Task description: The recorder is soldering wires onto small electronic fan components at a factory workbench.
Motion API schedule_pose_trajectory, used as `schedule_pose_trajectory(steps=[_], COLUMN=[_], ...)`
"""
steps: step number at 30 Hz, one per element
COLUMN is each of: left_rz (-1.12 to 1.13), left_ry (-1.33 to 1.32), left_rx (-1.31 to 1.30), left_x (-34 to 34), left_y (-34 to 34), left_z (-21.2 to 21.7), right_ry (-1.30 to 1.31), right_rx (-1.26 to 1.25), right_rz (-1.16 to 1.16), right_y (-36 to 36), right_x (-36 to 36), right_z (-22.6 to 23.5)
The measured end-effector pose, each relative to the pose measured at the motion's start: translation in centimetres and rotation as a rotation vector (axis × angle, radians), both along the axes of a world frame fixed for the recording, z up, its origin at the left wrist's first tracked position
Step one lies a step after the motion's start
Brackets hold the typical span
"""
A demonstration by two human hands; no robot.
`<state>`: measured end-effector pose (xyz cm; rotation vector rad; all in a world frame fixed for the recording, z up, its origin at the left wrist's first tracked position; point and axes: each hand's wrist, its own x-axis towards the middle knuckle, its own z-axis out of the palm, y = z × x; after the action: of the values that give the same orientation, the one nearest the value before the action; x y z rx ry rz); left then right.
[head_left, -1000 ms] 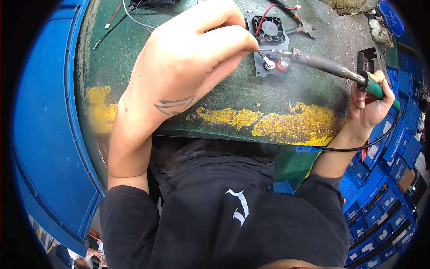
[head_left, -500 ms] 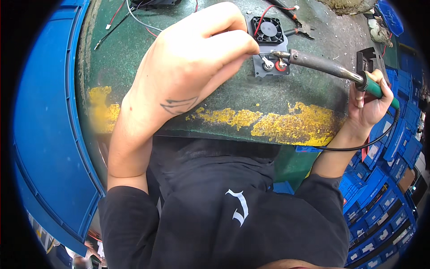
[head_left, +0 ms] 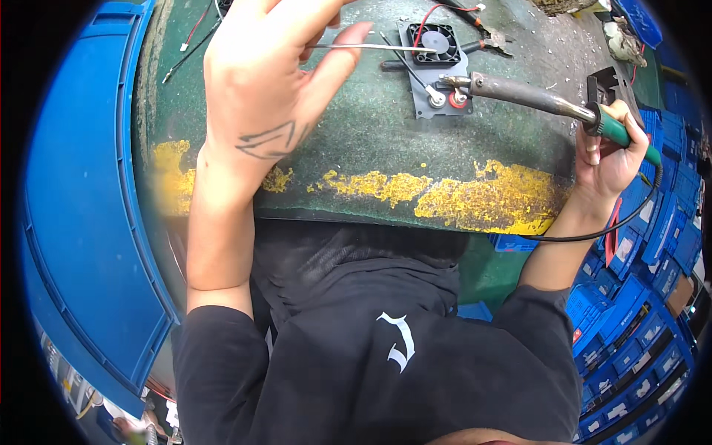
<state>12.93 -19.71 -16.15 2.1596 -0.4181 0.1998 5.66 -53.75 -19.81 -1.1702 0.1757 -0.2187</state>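
Note:
My right hand is closed round the green handle of a soldering iron. The iron's tip is beside the red-ringed terminal on a small grey plate. A black wire runs from the other terminal, which has a silvery lug. On the plate's far part sits a black cooling fan with a red wire. My left hand pinches a thin silvery solder wire, which reaches across in front of the fan. Some of the left fingertips are hidden.
Pliers with dark, orange-marked handles lie behind the fan. A black bracket stands near the right edge of the green bench. A blue panel is at left; several blue bins are at right.
My left hand has moved back left, away from the terminals, and the solder wire now shows. The black wire has come into view. My right hand keeps the iron almost in place.

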Motion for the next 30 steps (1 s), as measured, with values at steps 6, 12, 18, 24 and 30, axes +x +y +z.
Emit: schedule_pose_trajectory(steps=[6,12,18,24,30], left_rz=[-0.232,-0.45,-0.456,-0.486,-0.23], left_ry=[-0.227,-0.358,-0.315,0.253,0.149], left_rx=[0.051,0.109,0.274,0.191,0.22], left_x=[1.9,2.5,0.9,-2.4,-2.3], left_y=[1.3,0.8,0.7,2.3,1.8], left_z=[-2.0,-4.1,-3.0,0.8,-1.5], right_ry=[-0.049,-0.106,-0.106,-0.095,-0.104], right_rx=[0.073,0.046,0.047,0.059,0.065], right_rz=[0.014,-0.055,-0.191,-0.282,-0.292], right_y=[-0.7,-1.2,-0.6,-1.1,-0.2], right_x=[0.0,-0.2,0.1,-0.4,-0.1], right_z=[0.1,-0.2,-0.6,-0.7,-0.4])
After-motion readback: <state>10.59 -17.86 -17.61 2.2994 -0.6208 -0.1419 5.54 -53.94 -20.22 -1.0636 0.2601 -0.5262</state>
